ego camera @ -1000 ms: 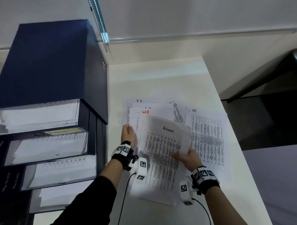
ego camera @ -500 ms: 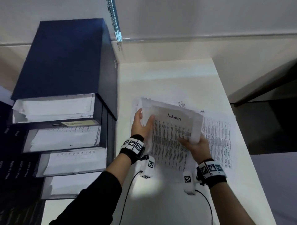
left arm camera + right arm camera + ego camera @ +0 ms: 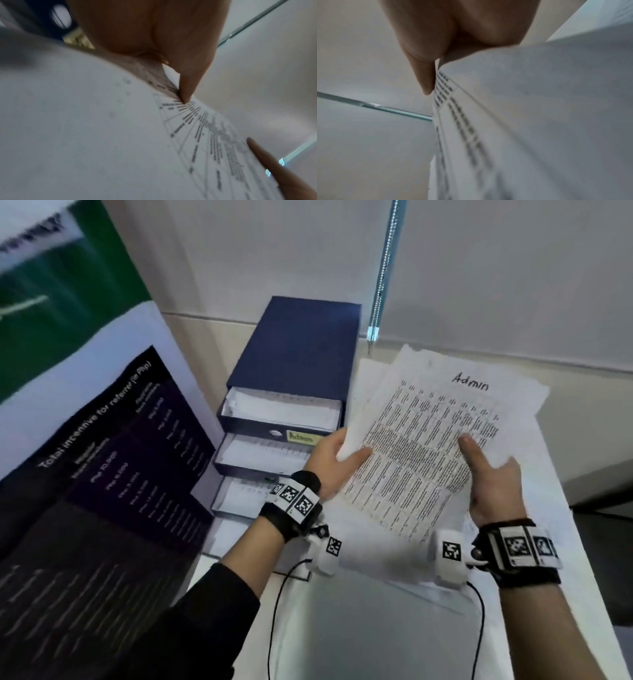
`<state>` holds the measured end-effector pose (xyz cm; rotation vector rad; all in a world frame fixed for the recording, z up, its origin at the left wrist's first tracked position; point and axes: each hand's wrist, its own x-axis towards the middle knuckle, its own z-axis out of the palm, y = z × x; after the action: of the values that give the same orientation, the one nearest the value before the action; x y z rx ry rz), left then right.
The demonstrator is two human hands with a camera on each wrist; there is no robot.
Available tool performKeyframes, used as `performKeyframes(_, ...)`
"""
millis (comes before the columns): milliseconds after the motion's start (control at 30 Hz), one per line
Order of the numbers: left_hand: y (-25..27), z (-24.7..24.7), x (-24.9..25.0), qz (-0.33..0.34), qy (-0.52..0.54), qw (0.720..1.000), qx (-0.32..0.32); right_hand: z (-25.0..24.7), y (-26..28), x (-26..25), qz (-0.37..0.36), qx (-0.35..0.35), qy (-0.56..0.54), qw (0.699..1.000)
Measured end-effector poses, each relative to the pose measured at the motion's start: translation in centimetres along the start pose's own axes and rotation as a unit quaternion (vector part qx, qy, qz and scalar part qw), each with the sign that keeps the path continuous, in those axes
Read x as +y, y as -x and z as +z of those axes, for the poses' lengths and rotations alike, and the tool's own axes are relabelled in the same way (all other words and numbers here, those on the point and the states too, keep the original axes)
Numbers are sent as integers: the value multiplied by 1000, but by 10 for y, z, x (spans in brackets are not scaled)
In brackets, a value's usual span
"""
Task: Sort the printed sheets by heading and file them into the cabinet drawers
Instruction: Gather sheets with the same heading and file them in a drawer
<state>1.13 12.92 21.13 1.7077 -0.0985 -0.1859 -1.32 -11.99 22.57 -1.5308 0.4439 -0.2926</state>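
Left hand (image 3: 330, 462) and right hand (image 3: 493, 477) pinching Admin sheets (image 3: 428, 446), cabinet (image 3: 294, 361) only overhead

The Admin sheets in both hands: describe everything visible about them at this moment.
The Admin sheets are a thin, uneven sheaf of white paper; the top page bears a handwritten "Admin" heading over dense printed table columns. Edges are fanned and slightly crumpled. The sheaf is held off the desk, tilted, right of the blue drawer cabinet. The left hand pinches its left edge, the right hand its right side, thumbs on top.
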Motion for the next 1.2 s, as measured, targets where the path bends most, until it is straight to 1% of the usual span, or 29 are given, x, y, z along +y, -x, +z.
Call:
performKeyframes(33, 9, -13, 0, 1, -2, 1000, 7, 10, 9, -3, 6, -32, 18, 999)
performKeyframes(67, 18, -26, -2, -5, 5, 1000, 19, 19, 18, -2, 28, -67, 52, 996)
performKeyframes(133, 36, -55, -6, -20, 16, 998, 61, 40, 43, 2, 39, -126, 114, 985)
performKeyframes(200, 52, -82, -13, -38, 24, 995, 91, 62, 61, 12, 21, -170, 109, 979)
performKeyframes(267, 65, -107, -15, -46, 27, 993, 103, 87, 73, 18, 28, -170, 90, 981)
performKeyframes(333, 76, -130, -13, -56, 28, 993, 102, 113, 79, 21, 22, -169, 113, 979)
performKeyframes(400, 86, -151, -11, -75, 35, 993, 87, 139, 85, 18, -1, -200, 151, 968)
performKeyframes(433, 89, -159, -10, -85, 35, 993, 80, 150, 86, 15, -24, -214, 159, 963)
performKeyframes(533, 97, -179, -14, -114, 32, 990, 82, 163, 90, 2, -71, -253, 165, 951)
performKeyframes(600, 101, -188, -18, -118, 30, 988, 94, 163, 91, -5, -99, -294, 170, 935)
performKeyframes(700, 102, -194, -25, -121, 40, 986, 110, 168, 95, -14, -130, -369, 228, 892)
performKeyframes(733, 102, -194, -24, -120, 43, 986, 107, 169, 92, -15, -131, -373, 227, 890)
performKeyframes(800, 98, -194, -26, -113, 48, 988, 96, 172, 80, -20, -129, -336, 205, 910)
performKeyframes(833, 95, -194, -27, -116, 56, 987, 94, 173, 74, -23, -112, -310, 189, 925)
performKeyframes(900, 91, -193, -26, -125, 54, 988, 77, 178, 62, -24, -44, -286, 139, 947)
performKeyframes(1000, 86, -191, -21, -122, 22, 989, 79, 185, 53, -22, 30, -271, 124, 954)
performKeyframes(1067, 82, -195, -17, -109, 28, 987, 114, 186, 49, -17, 73, -249, 112, 959)
performKeyframes(1100, 80, -197, -16, -103, 37, 984, 140, 187, 49, -16, 96, -249, 101, 959)
performKeyframes(1200, 73, -205, -8, -116, 118, 965, 204, 190, 52, -14, 164, -262, 58, 949)
